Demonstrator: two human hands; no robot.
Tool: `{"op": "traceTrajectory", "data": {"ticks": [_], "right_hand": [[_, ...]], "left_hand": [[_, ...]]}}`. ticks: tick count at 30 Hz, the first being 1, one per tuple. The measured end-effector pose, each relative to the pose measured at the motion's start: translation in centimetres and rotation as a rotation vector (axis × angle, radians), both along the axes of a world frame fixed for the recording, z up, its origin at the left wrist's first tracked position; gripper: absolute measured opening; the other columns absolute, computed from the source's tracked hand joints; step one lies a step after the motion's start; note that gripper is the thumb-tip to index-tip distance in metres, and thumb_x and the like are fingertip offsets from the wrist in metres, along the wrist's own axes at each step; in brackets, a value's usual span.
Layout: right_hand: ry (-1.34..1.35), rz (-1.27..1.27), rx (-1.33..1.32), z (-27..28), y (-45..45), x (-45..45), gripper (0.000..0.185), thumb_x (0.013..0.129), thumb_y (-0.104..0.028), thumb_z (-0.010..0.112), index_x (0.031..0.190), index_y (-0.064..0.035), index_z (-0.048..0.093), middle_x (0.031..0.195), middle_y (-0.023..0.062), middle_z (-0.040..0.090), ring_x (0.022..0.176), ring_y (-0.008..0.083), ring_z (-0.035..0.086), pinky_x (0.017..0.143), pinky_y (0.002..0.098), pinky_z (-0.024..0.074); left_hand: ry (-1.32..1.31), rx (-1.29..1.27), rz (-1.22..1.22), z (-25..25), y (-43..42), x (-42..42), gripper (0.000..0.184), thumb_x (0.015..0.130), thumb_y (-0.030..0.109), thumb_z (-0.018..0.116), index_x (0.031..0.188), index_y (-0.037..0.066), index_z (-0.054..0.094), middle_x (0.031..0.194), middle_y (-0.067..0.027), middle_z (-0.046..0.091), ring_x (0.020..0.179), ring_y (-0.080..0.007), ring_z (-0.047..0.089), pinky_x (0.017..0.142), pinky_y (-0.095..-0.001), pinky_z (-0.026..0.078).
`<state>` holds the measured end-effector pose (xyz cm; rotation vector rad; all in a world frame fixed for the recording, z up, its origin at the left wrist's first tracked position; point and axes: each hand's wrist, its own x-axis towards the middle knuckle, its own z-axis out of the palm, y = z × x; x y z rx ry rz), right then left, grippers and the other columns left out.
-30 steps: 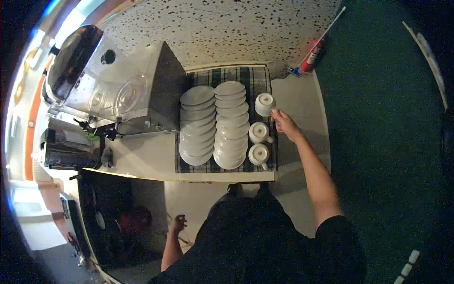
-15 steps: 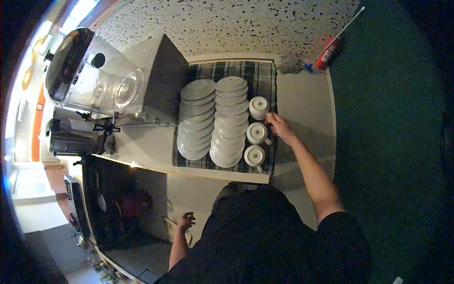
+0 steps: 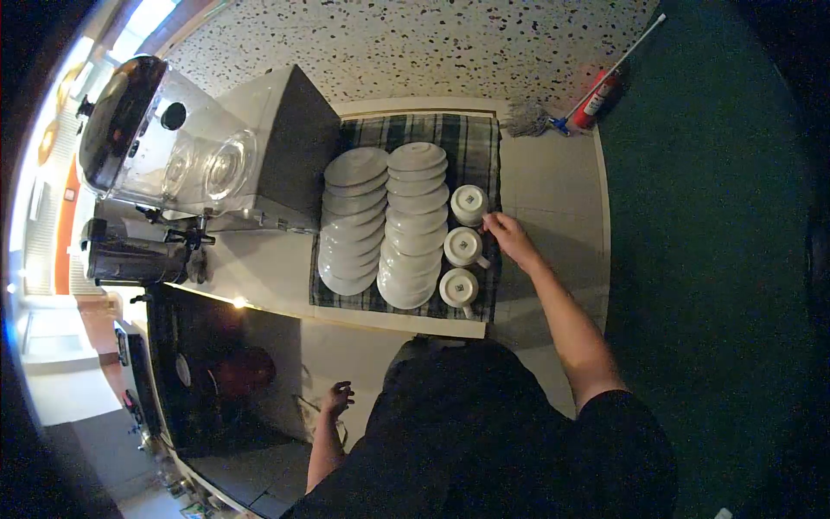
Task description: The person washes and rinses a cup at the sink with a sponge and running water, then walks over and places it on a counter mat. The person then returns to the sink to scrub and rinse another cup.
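the right hand (image 3: 510,240) is pinching a white cup (image 3: 469,204) at its handle side, fingers closed there, presumably because the handle is offering the surest hold; whether the rim is touching the cloth, i can't tell. just bodyward of those fingers, two more cups (image 3: 463,247) are sitting inverted, making three, perhaps for draining on the checked cloth (image 3: 471,143). left of the fingertips, two rows of plates (image 3: 415,199) are overlapping, likely saving room, and hiding their exact count. ahead of the fingers, one mop (image 3: 527,119) is showing beside one fire extinguisher (image 3: 590,105). well back leftward, the left hand (image 3: 338,398) is hanging, fingers loosely parted, holding nothing visible.
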<state>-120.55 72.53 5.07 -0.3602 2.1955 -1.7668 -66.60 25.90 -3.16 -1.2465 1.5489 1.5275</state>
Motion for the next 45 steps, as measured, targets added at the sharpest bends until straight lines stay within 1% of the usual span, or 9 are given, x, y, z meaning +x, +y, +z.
{"op": "traceTrajectory", "data": {"ticks": [2, 11, 14, 20, 22, 24, 30, 33, 45], "right_hand": [[-0.033, -0.076, 0.133, 1.7, -0.1, 0.2, 0.031, 0.105, -0.036, 0.062, 0.102, -0.0046, 0.065, 0.091, 0.0069, 0.07, 0.087, 0.0176, 0.065, 0.081, 0.0344, 0.0527], [0.013, -0.19, 0.353, 2.7, -0.4, 0.9, 0.034, 0.101, -0.039, 0.069, 0.109, -0.0072, 0.059, 0.074, 0.0021, 0.066, 0.066, 0.0117, 0.067, 0.064, 0.0327, 0.0521], [-0.019, -0.248, 0.117, 2.5, 0.0, 1.5, 0.035, 0.102, -0.041, 0.067, 0.11, -0.0076, 0.059, 0.073, 0.0024, 0.065, 0.062, 0.0108, 0.064, 0.059, 0.0336, 0.0497], [0.083, -0.578, 0.24, 0.0, 3.8, 3.9, 0.04, 0.107, -0.043, 0.057, 0.117, -0.0046, 0.058, 0.094, 0.0075, 0.068, 0.085, 0.0206, 0.068, 0.076, 0.0383, 0.052], [0.186, -0.716, 0.165, -6.9, 6.0, 5.7, 0.044, 0.108, -0.044, 0.053, 0.124, -0.0028, 0.058, 0.103, 0.0126, 0.067, 0.098, 0.0262, 0.066, 0.086, 0.0408, 0.0503], [-0.045, -0.503, 0.226, -4.8, 9.7, 8.9, 0.046, 0.106, -0.037, 0.058, 0.134, -0.0006, 0.057, 0.124, 0.0176, 0.068, 0.115, 0.0315, 0.065, 0.099, 0.0434, 0.0494], [-0.059, 0.08, 1.004, -12.2, 22.4, 20.5, 0.039, 0.107, -0.035, 0.052, 0.108, 0.0033, 0.059, 0.091, 0.0281, 0.066, 0.082, 0.0424, 0.067, 0.07, 0.0552, 0.0476], [-0.257, 0.158, 0.899, -15.6, 24.6, 25.5, 0.039, 0.105, -0.035, 0.055, 0.108, 0.0033, 0.063, 0.091, 0.0278, 0.066, 0.08, 0.0425, 0.065, 0.071, 0.0531, 0.05], [-0.04, 0.908, 0.927, -15.6, -11.8, 25.1, 0.041, 0.101, -0.036, 0.057, 0.111, 0.0021, 0.065, 0.099, 0.027, 0.068, 0.088, 0.0436, 0.066, 0.079, 0.0523, 0.0515]], "left_hand": [[-0.018, 0.034, 0.079, 0.1, -0.1, 0.1, 0.038, 0.106, 0.032, 0.061, 0.14, 0.017, 0.058, 0.102, -0.0074, 0.073, 0.073, -0.0189, 0.07, 0.061, -0.035, 0.051], [0.011, -0.032, 0.016, 0.1, -0.1, 1.0, 0.043, 0.104, 0.036, 0.064, 0.142, 0.017, 0.057, 0.102, -0.0103, 0.073, 0.07, -0.0204, 0.069, 0.055, -0.0349, 0.049], [0.168, 0.008, 0.067, -1.1, -0.3, 2.6, 0.045, 0.104, 0.035, 0.064, 0.143, 0.016, 0.055, 0.101, -0.0094, 0.072, 0.071, -0.0227, 0.069, 0.057, -0.0372, 0.052], [-0.052, -0.167, 0.099, 3.8, 3.2, 2.8, 0.046, 0.091, 0.014, 0.069, 0.137, 0.011, 0.062, 0.099, -0.0063, 0.064, 0.072, -0.0195, 0.063, 0.058, -0.0366, 0.057], [-0.102, -0.258, -0.015, 3.9, 4.2, 4.1, 0.037, 0.098, 0.03, 0.068, 0.133, 0.016, 0.065, 0.081, -0.0038, 0.061, 0.066, -0.0184, 0.06, 0.059, -0.0401, 0.057], [-0.158, -0.295, -0.048, 4.3, 5.4, 5.3, 0.034, 0.101, 0.039, 0.067, 0.129, 0.019, 0.068, 0.071, -0.002, 0.058, 0.062, -0.0171, 0.056, 0.059, -0.0413, 0.057], [-0.126, -0.229, -0.165, 0.0, 8.1, 15.5, 0.033, 0.101, 0.039, 0.066, 0.126, 0.018, 0.072, 0.065, -0.0024, 0.054, 0.058, -0.0156, 0.052, 0.054, -0.0382, 0.052], [-0.263, -0.242, 0.149, 2.8, 11.1, 16.0, 0.033, 0.102, 0.038, 0.065, 0.127, 0.017, 0.072, 0.071, -0.0054, 0.062, 0.059, -0.0173, 0.057, 0.055, -0.039, 0.055], [-0.096, -0.353, 0.487, -5.1, 15.5, 38.0, 0.043, 0.1, 0.037, 0.059, 0.133, 0.011, 0.067, 0.077, -0.0118, 0.068, 0.055, -0.0198, 0.059, 0.052, -0.0392, 0.053]]}}
